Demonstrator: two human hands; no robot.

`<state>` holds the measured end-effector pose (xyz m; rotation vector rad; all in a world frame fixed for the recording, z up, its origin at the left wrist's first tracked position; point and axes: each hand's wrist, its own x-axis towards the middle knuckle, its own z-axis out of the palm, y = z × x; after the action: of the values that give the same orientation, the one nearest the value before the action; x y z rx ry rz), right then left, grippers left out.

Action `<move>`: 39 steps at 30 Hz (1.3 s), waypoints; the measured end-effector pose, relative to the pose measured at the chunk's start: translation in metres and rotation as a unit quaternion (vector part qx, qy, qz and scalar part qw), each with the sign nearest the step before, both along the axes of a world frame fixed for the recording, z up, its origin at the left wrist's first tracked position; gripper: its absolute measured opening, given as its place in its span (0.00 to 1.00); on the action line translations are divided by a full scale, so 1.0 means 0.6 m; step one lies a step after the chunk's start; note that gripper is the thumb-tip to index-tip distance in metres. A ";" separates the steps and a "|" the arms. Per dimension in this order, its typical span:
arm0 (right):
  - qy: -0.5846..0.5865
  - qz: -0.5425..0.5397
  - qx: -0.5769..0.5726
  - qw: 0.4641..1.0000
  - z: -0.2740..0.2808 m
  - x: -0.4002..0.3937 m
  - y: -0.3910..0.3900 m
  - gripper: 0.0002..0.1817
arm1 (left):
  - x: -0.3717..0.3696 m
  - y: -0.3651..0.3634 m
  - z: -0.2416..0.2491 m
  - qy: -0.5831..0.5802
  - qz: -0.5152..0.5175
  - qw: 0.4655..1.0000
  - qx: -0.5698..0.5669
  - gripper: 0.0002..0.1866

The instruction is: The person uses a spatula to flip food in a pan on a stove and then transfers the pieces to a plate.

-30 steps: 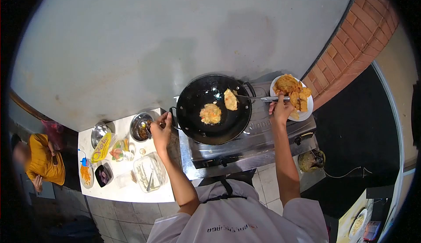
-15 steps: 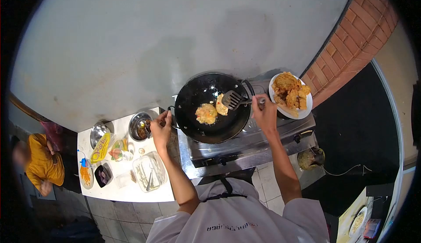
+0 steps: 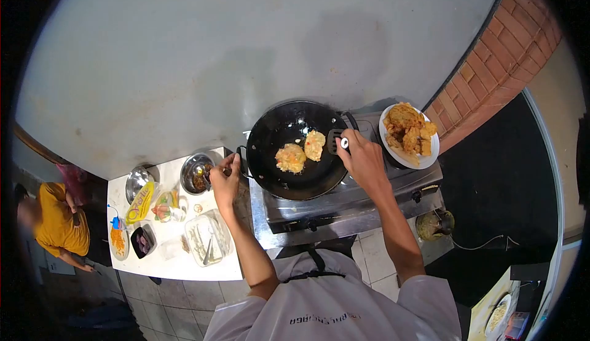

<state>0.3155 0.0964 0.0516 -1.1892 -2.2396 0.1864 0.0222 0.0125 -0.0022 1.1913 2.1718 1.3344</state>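
Note:
My right hand (image 3: 364,156) is closed round the handle of a black slotted turner (image 3: 334,142), whose handle end points up toward me. Its head is tilted over the right rim of a black wok (image 3: 295,184). Two pale yellow fritters with red bits lie in the wok: a rounder one (image 3: 290,158) left of centre and another fritter (image 3: 314,146) nearer the turner. My left hand (image 3: 225,184) has curled fingers beside the wok's left loop handle (image 3: 241,161), thumb tip against or very near it. What those fingers hold, if anything, is hidden.
Right of the wok, a white plate (image 3: 431,158) bears golden fried pieces. The steel stove (image 3: 369,209) supports the wok. At left, a white table (image 3: 166,267) holds metal bowls, a yellow packet (image 3: 142,201) and a clear container (image 3: 209,261). A person in yellow (image 3: 64,224) stands beyond.
My right hand has drawn the turner back from the right fritter to the wok's rim and tipped its handle toward me. That fritter has shifted slightly right. My left hand stays put.

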 end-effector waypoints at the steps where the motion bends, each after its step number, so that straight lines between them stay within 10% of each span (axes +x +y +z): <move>1: 0.000 -0.001 0.000 1.000 -0.003 -0.003 0.004 0.11 | 0.001 0.000 -0.001 0.000 -0.001 1.000 0.000 0.21; 27: 0.362 -0.079 -0.176 0.912 -0.080 -0.017 0.012 0.13 | 0.008 0.005 -0.006 -0.050 -0.010 0.999 0.017 0.21; 39: 0.142 0.023 -0.038 0.989 -0.072 -0.023 0.011 0.10 | 0.013 0.004 0.003 -0.026 -0.018 0.999 0.024 0.20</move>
<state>0.3019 0.1032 0.0085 -1.0750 -2.0254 0.4352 0.0298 0.0149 -0.0006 1.1942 2.0828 1.3953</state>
